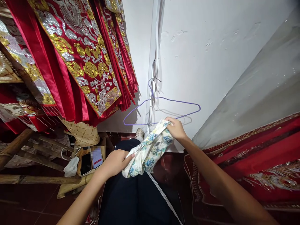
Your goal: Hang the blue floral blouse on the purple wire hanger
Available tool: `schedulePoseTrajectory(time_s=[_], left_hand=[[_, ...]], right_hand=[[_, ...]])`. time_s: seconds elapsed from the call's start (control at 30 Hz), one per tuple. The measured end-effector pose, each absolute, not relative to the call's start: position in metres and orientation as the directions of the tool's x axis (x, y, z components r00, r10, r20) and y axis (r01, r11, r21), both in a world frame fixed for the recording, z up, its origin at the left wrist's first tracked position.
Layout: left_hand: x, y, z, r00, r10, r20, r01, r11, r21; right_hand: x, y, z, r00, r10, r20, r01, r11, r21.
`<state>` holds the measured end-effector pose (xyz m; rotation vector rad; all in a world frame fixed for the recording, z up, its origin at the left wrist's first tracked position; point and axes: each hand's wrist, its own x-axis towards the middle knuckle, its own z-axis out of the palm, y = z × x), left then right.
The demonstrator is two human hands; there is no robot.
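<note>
A white cloth garment with a blue and green flower print [151,151] is stretched between my two hands above my lap. My left hand [118,161] is closed on its near left edge, thumb on top. On the far right edge, my right hand [175,127] pinches the fabric. A pale strap [162,192] trails from under the cloth down over my dark trousers. Just beyond the cloth, a purple wire hanger [168,100] hangs from a hook on the wall; its lower bar passes behind the fabric near my right hand. What kind of garment it is, I cannot tell.
Red embroidered garments [91,62] hang at the left. Below them, a bamboo stand [70,180] holds two phones [86,164] and a crumpled white tissue [71,166]. A white strip [157,37] runs down the wall. Red decorated fabric [264,162] lies at the right beside a translucent sheet [253,81].
</note>
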<state>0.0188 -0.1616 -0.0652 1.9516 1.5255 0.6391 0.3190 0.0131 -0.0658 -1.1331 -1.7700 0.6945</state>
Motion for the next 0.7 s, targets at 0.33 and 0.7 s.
schedulePoseTrajectory(time_s=[0.33,0.7], left_hand=[[-0.014,-0.098,-0.018,0.126,0.988,0.094,0.887,-0.154,0.436],[0.001,-0.078,-0.008,-0.094,0.992,0.085,0.939,0.06,0.34]], right_hand=[[0.335,-0.007,-0.045,-0.14,0.888,0.437,0.407,0.454,-0.792],[0.325,-0.027,-0.037,-0.183,0.886,0.425,0.414,0.462,-0.785]])
